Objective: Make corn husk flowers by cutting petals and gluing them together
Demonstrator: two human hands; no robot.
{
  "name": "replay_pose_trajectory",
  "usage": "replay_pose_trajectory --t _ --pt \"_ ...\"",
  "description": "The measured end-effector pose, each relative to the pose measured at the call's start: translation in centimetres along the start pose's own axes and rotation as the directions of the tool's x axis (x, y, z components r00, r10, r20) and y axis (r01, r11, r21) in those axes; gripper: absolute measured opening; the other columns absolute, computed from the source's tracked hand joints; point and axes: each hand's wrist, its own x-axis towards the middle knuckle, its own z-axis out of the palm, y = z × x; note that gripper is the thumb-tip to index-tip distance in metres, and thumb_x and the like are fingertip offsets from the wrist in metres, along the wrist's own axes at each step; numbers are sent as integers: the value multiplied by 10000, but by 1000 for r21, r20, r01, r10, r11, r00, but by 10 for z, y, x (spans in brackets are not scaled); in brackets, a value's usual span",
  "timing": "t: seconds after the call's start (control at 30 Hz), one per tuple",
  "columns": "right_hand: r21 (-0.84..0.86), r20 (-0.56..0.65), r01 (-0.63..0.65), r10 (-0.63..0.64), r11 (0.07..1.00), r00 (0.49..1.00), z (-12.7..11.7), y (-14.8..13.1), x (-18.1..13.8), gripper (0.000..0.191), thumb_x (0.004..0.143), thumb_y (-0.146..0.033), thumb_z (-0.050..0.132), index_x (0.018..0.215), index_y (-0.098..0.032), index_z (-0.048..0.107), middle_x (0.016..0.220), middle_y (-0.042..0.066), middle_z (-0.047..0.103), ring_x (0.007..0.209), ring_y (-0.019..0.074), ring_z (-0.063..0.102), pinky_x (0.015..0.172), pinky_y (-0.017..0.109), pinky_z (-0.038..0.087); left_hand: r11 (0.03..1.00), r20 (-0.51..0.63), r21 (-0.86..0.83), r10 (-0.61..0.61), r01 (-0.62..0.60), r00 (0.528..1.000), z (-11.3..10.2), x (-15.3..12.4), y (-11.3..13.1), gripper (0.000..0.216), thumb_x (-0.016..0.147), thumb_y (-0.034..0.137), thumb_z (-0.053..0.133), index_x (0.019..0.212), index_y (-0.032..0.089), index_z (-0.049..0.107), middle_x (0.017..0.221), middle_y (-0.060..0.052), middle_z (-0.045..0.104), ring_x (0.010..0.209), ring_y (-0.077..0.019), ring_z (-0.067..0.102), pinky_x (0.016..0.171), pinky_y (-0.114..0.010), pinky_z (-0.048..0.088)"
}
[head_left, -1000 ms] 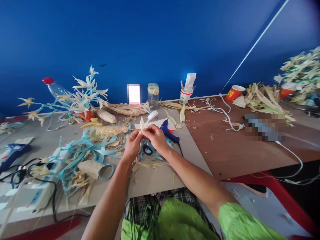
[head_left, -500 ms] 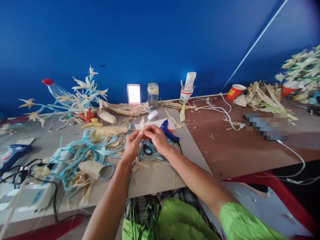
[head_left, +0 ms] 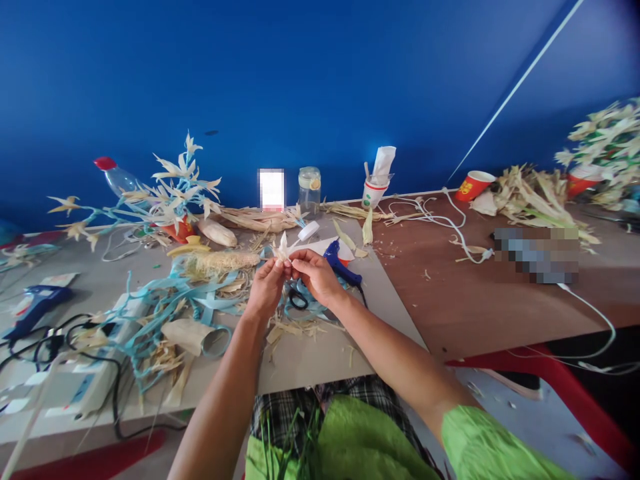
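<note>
Between my fingertips is a small pale corn-husk flower [head_left: 283, 247], its pointed petals facing up. My left hand [head_left: 266, 283] pinches its base from the left. From the right, the fingers of my right hand [head_left: 319, 275] are closed on the same base, and the two hands touch. Just beyond my right hand lies a blue glue gun [head_left: 341, 263] on a white sheet. Under the hands, the black handle of a tool [head_left: 299, 299] shows among light-blue strips; the rest of it is hidden.
To the left are tangled blue strips [head_left: 175, 287], a cardboard tube [head_left: 193, 337], a corn cob [head_left: 225, 259], a power strip [head_left: 107, 360] and another glue gun [head_left: 37, 307]. Husk flowers on blue stems [head_left: 175, 180] stand behind. A jar [head_left: 309, 190] and cups [head_left: 374, 193] line the wall.
The husk flower shows more spread petals, turned slightly between my fingers. Both hands stay together around its base. The whole view has shifted a little.
</note>
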Motion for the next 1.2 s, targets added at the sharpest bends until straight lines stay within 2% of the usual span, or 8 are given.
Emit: replay_pose_trajectory --t 0.17,0.27,0.4,0.53,0.73,0.87,1.0,1.2 --pt "2 3 8 -8 1000 1000 0 -1 0 171 660 -289 671 745 -164 592 708 -13 613 558 75 489 615 249 419 1000 -12 -5 -21 21 1000 0 -1 2 169 669 273 724 744 140 652 674 -6 554 625 -93 495 625 -231 412" --pt "7 -35 7 -6 1000 999 0 -2 0 174 642 -276 676 750 -170 591 647 -33 588 540 74 476 590 239 405 1000 -3 -18 -15 15 1000 -1 -1 4 147 689 242 707 784 143 656 652 3 543 611 -86 496 625 -229 411" --pt "-18 -78 -4 3 1000 997 -1 -2 1 193 632 -282 685 764 -180 587 600 -52 555 518 75 463 559 231 386 999 -14 -49 -12 11 1000 -1 0 6 227 687 220 719 890 152 643 633 18 546 580 -71 498 588 -210 401" --pt "-50 -40 -38 36 998 999 -1 -2 0 223 643 -323 691 784 -173 605 643 -34 590 523 74 484 539 224 369 998 -6 -55 -5 5 1000 2 -1 9 278 665 233 749 885 151 600 628 24 558 546 -59 492 556 -198 390" --pt "-93 80 -44 51 995 996 -1 -4 -2 232 702 -346 664 841 -162 646 701 -11 614 582 84 542 553 220 367 998 14 -53 -40 40 999 4 -2 10 360 660 232 755 958 151 570 605 39 557 509 -55 490 533 -192 395" --pt "-150 116 -44 62 988 991 -2 -7 -3 199 713 -353 656 770 -163 640 663 -19 591 595 90 553 553 220 361 997 17 -44 -65 66 998 4 -3 9 417 644 222 768 999 159 559 618 37 577 493 -56 496 503 -189 398" --pt "-151 113 -52 69 987 991 -3 -6 -1 192 684 -347 679 696 -165 619 604 -35 561 554 88 534 541 223 364 996 27 -26 -81 81 996 3 -3 8 480 631 230 779 1045 158 546 622 31 595 508 -65 518 499 -187 401" --pt "-115 65 -42 49 992 997 -3 -2 0 198 674 -336 677 632 -173 574 560 -40 544 524 88 500 555 240 381 997 11 40 -63 63 998 -1 -1 2 429 681 283 732 1052 163 554 635 18 618 518 -78 540 539 -210 414"
